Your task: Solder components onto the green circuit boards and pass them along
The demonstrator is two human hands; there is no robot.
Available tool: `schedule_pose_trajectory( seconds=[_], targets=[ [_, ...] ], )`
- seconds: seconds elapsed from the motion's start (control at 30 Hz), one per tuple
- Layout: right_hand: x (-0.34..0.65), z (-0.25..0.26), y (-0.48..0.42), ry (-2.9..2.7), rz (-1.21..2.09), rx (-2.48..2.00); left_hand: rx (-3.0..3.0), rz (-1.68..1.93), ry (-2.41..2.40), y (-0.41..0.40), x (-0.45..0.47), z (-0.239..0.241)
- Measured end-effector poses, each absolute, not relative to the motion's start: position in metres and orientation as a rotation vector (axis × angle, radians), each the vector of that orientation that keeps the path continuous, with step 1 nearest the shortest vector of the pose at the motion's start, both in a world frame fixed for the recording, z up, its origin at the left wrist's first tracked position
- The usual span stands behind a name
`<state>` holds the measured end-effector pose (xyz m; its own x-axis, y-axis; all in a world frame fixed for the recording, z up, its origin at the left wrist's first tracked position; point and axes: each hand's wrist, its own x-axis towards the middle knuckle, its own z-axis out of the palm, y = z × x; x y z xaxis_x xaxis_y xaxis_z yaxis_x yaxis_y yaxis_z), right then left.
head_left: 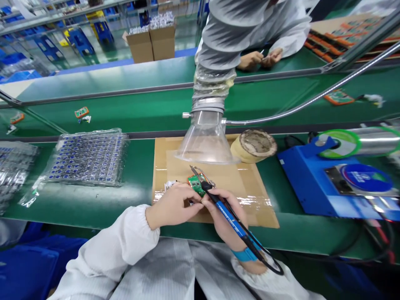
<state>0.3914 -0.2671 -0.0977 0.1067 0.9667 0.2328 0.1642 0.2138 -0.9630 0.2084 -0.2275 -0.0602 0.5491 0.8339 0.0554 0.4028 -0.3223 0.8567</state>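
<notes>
A small green circuit board point(196, 183) with an orange edge lies over the cardboard in front of me. My left hand point(178, 203) is closed at its lower left side, thumb and fingers pinching the board's near edge; exactly what the fingertips grip is partly hidden. In my right hand point(228, 212) rests a blue and black soldering iron point(229, 216), its tip pointing up and left past the board. The right fingertips also meet the left thumb at the board's near corner. White connector pieces point(169, 184) show just beyond my left hand.
A clear fume-extraction hood point(208, 139) hangs just above the cardboard sheet point(259, 204). Right of it stand a round yellowish pot point(254, 146) and a blue soldering machine point(300, 179) with a solder wire reel point(340, 142). Clear component trays point(89, 156) lie left. A co-worker's hands point(259, 59) are opposite.
</notes>
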Motion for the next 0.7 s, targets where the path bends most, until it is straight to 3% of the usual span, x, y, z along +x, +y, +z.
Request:
schedule_pose_trajectory(
  seconds=[0.17,0.33,0.7],
  targets=[
    [0.391,-0.098,-0.264,-1.347,0.937,-1.168,1.634,0.66,1.125,-0.232,0.211,-0.058],
    [0.389,-0.102,-0.26,-1.344,0.941,-1.215,1.788,0.674,1.222,-0.23,0.208,-0.059],
    [0.429,-0.111,-0.268,-1.335,0.605,-1.419,2.051,0.436,1.494,-0.2,0.208,-0.077]
  ],
)
